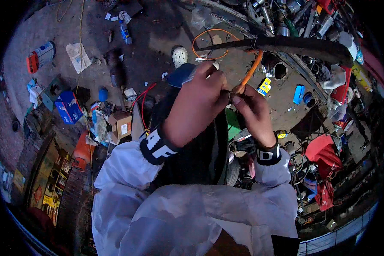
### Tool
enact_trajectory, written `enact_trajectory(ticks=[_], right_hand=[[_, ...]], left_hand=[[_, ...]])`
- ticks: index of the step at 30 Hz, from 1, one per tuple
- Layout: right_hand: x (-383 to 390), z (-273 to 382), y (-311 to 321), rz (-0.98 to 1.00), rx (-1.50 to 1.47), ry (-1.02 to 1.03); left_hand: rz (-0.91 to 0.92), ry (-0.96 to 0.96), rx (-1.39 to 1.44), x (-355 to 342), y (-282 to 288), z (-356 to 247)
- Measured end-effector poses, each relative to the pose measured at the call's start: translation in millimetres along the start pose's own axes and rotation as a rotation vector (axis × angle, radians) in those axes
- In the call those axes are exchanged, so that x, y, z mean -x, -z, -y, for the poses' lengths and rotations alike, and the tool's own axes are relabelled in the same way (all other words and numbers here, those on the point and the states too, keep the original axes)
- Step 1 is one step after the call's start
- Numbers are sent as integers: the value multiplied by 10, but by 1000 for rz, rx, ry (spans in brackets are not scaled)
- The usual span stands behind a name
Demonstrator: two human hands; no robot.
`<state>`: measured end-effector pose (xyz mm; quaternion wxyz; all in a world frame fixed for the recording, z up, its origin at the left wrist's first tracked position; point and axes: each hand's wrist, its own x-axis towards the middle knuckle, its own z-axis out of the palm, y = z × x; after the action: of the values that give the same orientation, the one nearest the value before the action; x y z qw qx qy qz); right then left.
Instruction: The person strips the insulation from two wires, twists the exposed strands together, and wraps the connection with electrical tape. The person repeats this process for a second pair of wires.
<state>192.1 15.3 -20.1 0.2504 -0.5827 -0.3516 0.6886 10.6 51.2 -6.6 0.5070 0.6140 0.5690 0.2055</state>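
My two hands meet in front of my body at the middle of the head view. An orange cable (251,71) comes down from a dark curved bar (294,44) to my fingers. My right hand (256,112) pinches its lower end between thumb and fingers. Right beside it, my left hand (196,106) is closed, fingers curled toward a small dark bit at the cable's end. What lies inside that left grip is hidden. Farther off, a thin orange loop (193,42) rests on the ground, partly behind the bar.
Metal parts and tools crowd the far right, with a metal cylinder (280,71) nearby. Left lie a blue box (68,107), an open cardboard box (120,125) and a red cable (143,94). Red cloth (323,155) lies right. A white shoe (180,56) stands ahead.
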Motion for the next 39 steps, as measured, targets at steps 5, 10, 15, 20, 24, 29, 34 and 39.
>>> enact_trajectory(ticks=[5,10,15,20,24,29,34,39], right_hand=[[-28,128,-46,12,20,-34],[-40,169,-172,-255,-4,111],[-216,537,-80,-279,710,483],[-468,689,-45,-90,1039,492],[-557,728,22,86,958,460],[-596,717,21,91,726,418],[-536,619,-25,-21,312,266],[-481,590,-49,-3,511,480]], left_hand=[[-26,66,-216,-33,-47,-17],[-207,-137,-317,66,-61,70],[-283,-189,-371,102,-97,98],[-275,-234,-324,103,-92,121],[-260,-182,-311,107,-63,59],[-262,-191,-283,115,-48,85],[-271,-78,-106,112,62,-10],[-261,-99,-97,174,91,30]])
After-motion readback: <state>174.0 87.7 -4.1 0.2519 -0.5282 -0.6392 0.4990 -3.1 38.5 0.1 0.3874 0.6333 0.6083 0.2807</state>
